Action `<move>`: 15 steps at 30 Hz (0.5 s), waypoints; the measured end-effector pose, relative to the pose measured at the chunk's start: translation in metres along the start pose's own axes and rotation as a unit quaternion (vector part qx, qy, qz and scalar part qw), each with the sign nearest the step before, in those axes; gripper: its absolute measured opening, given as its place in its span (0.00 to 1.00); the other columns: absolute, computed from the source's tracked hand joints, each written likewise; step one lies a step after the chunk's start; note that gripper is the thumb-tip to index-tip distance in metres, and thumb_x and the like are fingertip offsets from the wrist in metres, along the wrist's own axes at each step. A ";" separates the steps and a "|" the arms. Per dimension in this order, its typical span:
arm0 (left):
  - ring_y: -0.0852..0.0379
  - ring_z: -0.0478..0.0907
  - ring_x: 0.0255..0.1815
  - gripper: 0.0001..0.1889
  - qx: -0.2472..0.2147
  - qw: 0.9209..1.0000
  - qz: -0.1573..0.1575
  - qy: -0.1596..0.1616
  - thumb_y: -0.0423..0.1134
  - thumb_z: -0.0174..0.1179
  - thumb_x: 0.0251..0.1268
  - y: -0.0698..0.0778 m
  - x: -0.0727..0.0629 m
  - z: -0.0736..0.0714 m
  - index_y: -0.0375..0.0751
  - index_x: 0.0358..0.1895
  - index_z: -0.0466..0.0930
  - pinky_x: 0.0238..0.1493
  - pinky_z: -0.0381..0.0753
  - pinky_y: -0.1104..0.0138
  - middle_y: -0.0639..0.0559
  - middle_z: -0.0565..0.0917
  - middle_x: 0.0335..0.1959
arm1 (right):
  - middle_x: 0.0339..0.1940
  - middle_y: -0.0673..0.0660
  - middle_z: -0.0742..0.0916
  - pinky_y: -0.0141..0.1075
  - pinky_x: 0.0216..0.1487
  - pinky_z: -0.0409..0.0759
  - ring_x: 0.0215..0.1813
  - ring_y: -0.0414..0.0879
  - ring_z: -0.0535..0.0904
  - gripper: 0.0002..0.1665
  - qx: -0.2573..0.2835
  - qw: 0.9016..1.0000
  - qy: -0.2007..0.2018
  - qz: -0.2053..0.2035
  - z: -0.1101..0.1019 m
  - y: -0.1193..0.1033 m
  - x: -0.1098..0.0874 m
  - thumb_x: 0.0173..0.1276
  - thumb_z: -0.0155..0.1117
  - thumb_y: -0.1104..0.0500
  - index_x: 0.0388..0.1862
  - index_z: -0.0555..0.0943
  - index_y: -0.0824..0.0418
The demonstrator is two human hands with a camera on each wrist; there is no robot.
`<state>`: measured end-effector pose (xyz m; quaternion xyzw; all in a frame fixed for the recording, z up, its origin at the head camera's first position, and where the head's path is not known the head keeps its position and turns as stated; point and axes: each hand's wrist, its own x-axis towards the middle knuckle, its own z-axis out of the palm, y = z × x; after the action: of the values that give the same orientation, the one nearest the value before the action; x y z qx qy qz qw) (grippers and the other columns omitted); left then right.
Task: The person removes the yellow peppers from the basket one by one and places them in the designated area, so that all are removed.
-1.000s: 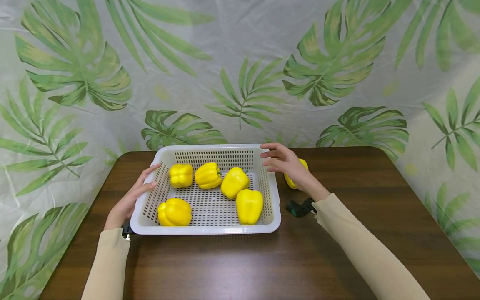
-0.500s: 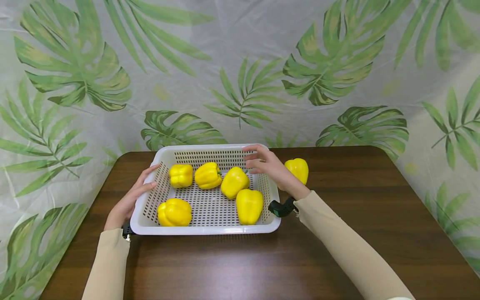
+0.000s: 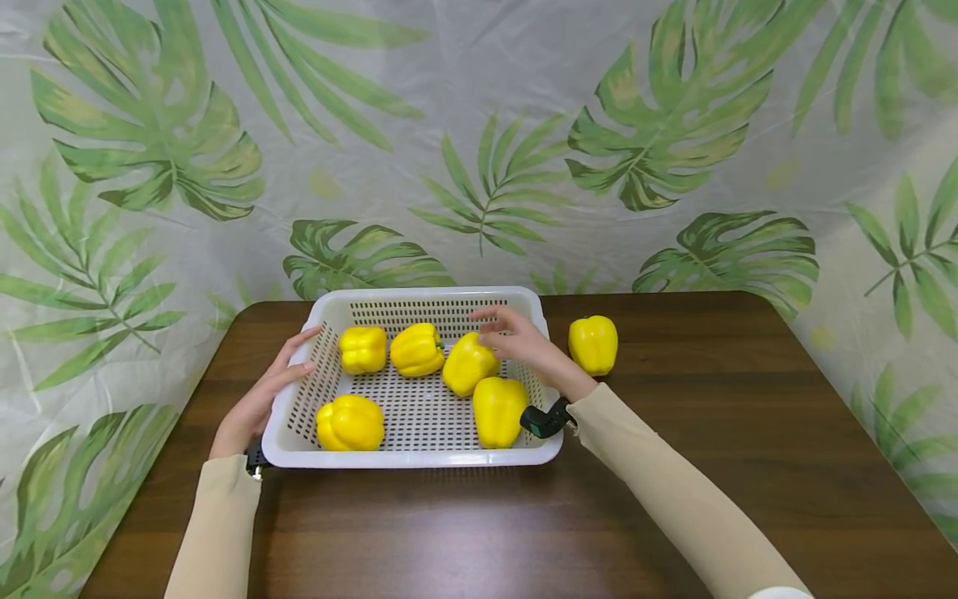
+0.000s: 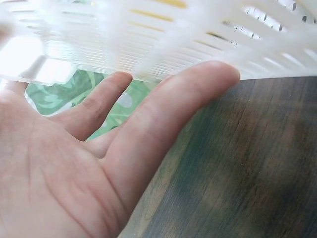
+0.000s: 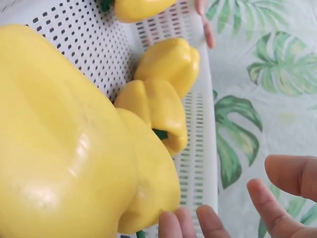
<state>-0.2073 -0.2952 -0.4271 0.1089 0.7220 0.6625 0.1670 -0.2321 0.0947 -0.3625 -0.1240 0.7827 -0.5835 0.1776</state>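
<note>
"Yellow, glossy bell peppers (image 3: pixel 350 423), where are they?"

"Five lie in the white perforated plastic basket (image 3: pixel 412 459), and a sixth pepper (image 3: pixel 594 345) sits on the dark brown wooden table (image 3: pixel 718 441), just beyond the basket's right side."

"How's the right hand (image 3: pixel 530 345)?"

"Held over the peppers at the basket's right, fingers apart and slightly bent, grasping nothing; its beige sleeve (image 3: pixel 674 474) slants in from the lower right."

"And the left hand (image 3: pixel 259 399)?"

"Against the basket's left wall, thumb and fingers extended, touching without clenching."
</note>
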 end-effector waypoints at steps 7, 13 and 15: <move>0.26 0.54 0.63 0.30 -0.002 1.000 0.000 0.000 0.42 0.40 0.76 0.001 0.000 0.000 0.68 0.74 0.42 0.47 0.74 0.42 0.39 0.39 0.74 | 0.65 0.67 0.69 0.52 0.60 0.69 0.64 0.58 0.66 0.24 -0.035 0.999 0.006 0.027 0.004 0.004 0.003 0.71 0.54 0.62 0.66 0.69 0.61; 0.25 0.54 0.63 0.30 -0.003 1.000 -0.001 -0.001 0.42 0.40 0.76 0.000 0.000 0.000 0.68 0.74 0.42 0.47 0.74 0.42 0.39 0.38 0.74 | 0.65 0.66 0.69 0.51 0.59 0.69 0.63 0.58 0.66 0.23 -0.050 0.998 0.017 0.042 0.007 0.006 0.006 0.71 0.55 0.61 0.65 0.70 0.61; 0.25 0.54 0.63 0.30 -0.001 1.000 0.000 0.001 0.42 0.40 0.76 0.000 0.000 0.000 0.68 0.74 0.42 0.47 0.74 0.41 0.39 0.38 0.74 | 0.65 0.65 0.70 0.51 0.59 0.69 0.63 0.58 0.66 0.24 -0.053 0.998 0.017 0.040 0.008 0.007 0.007 0.71 0.55 0.62 0.65 0.71 0.61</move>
<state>-0.2074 -0.2951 -0.4268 0.1080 0.7216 0.6632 0.1664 -0.2352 0.0864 -0.3723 -0.0919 0.8200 -0.5355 0.1801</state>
